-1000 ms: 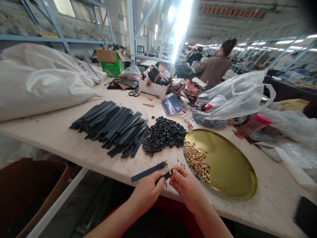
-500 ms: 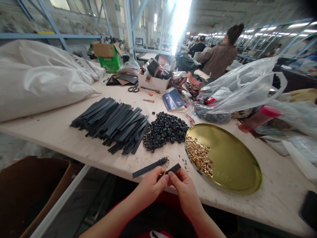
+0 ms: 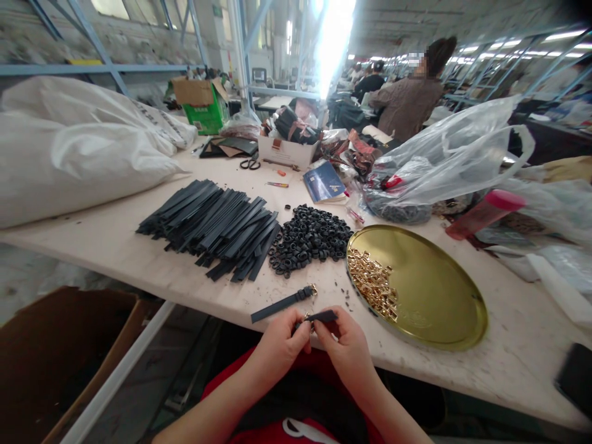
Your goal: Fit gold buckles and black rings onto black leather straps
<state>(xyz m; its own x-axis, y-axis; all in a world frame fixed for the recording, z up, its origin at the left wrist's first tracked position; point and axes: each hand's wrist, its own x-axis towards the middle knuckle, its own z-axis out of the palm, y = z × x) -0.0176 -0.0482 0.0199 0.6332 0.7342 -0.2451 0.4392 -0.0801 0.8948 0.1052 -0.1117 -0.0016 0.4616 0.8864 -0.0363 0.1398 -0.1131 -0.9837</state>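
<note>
Over the table's front edge, my left hand (image 3: 287, 333) pinches a gold buckle, mostly hidden by the fingers. My right hand (image 3: 341, 336) is closed on a dark strap (image 3: 325, 316) that runs into the buckle. Just beyond my hands lies another dark strap (image 3: 282, 305) with a gold buckle (image 3: 313, 288) at its right end. Behind it are a stack of dark strips (image 3: 208, 228) and a heap of small black loops (image 3: 311, 237). Gold buckles (image 3: 370, 280) are piled on the left side of a round gold tray (image 3: 435, 290).
A white sack (image 3: 78, 148) lies at the left. Scissors (image 3: 250, 164), a blue booklet (image 3: 324, 182), a clear plastic bag (image 3: 444, 154) and a pink-capped bottle (image 3: 485, 213) stand farther back. An open cardboard box (image 3: 92, 345) is below the table. A person (image 3: 407, 102) is in the background.
The strap between my hands has tilted, showing its edge more than its flat face. My fingers have shifted slightly around the buckle. The other strap stays on the table.
</note>
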